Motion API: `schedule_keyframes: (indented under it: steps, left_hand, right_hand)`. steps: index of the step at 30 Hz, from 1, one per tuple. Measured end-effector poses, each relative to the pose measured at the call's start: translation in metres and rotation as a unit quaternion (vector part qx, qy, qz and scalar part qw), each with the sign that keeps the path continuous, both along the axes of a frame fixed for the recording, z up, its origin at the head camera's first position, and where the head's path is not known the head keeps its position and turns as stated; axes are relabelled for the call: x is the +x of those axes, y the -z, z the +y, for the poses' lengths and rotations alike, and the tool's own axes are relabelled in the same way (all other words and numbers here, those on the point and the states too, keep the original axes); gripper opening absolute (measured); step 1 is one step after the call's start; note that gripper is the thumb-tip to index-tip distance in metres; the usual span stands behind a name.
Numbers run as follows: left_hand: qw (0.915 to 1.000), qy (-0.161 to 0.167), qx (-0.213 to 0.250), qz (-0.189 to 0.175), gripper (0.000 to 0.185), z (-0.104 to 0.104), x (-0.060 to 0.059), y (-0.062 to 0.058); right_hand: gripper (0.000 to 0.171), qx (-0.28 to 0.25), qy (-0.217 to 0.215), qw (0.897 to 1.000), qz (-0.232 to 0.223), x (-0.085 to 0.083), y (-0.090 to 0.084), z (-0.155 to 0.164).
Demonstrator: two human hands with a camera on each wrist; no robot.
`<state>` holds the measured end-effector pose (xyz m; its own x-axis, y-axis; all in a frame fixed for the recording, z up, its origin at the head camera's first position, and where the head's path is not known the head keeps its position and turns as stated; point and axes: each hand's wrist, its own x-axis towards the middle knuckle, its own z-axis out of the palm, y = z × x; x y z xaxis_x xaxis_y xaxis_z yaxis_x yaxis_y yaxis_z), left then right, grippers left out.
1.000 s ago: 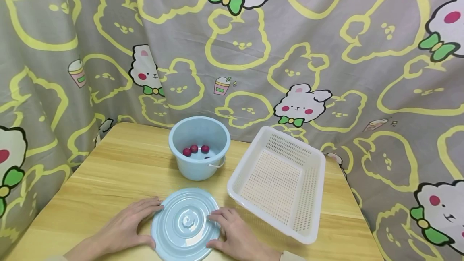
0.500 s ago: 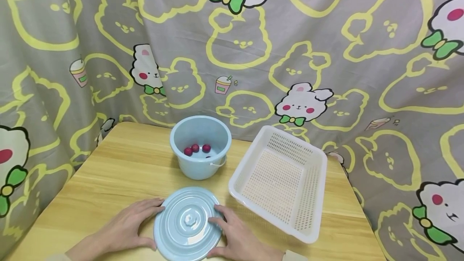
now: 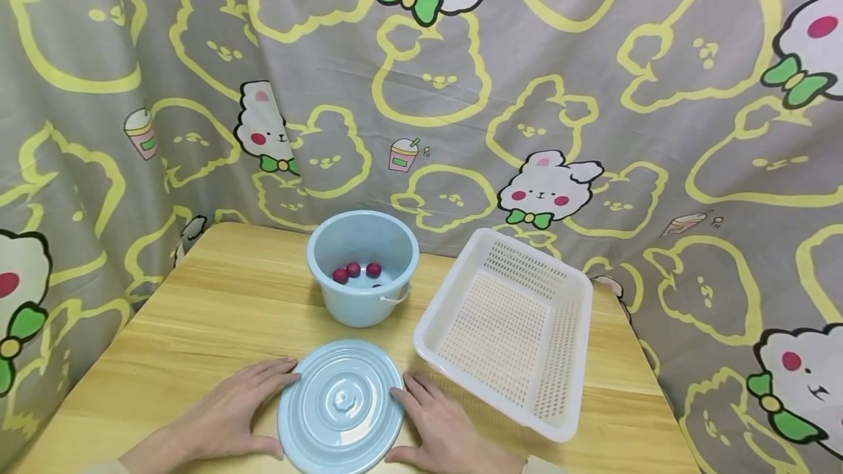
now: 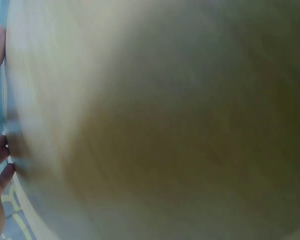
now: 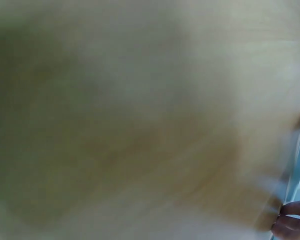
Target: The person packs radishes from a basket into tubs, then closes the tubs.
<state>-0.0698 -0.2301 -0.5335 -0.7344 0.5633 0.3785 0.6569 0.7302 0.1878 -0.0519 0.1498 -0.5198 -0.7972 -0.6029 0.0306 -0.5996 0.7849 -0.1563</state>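
Observation:
A round light-blue lid (image 3: pixel 316 430) with a small central knob lies flat on the table in the head view. My left hand (image 3: pixel 227 412) rests at its left edge, fingers loosely extended with the fingertips by the rim. On the opposite side my right hand (image 3: pixel 444 423) has its fingers spread, an index fingertip touching the rim. Only the edges of the lid and some fingertips show in the wrist views. Behind the lid stands a light-blue bucket (image 3: pixel 356 311) with a white handle; several small dark-red round fruits (image 3: pixel 373 270) lie in it, partly hidden by the front wall.
A white perforated plastic basket (image 3: pixel 424 342) stands on the right, set at an angle close to my right hand. The wooden table (image 3: pixel 217 298) ends at a patterned grey curtain (image 3: pixel 342 79) at the back and sides.
My right hand has slid slightly right, its fingers drawing back from the lid's top to its edge. The lid has shifted a little to the right. The bucket and basket stay put.

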Motion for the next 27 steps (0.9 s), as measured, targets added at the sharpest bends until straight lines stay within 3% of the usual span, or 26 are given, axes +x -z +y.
schedule_keyframes:
  steps: [9, 27]
  left_hand:
    - [0.9976, -0.009, -0.01, -0.067, 0.1, 0.0029, 0.0024, -0.004]
    - [0.9982, -0.021, 0.03, -0.048, 0.095, 0.0025, 0.0028, 0.0011]
  right_hand:
    - [0.087, -0.024, -0.003, 1.0, -0.011, -0.0004, 0.0011, -0.0018]
    - [0.077, -0.116, 0.014, 0.993, -0.035, 0.0025, 0.0057, 0.0005]
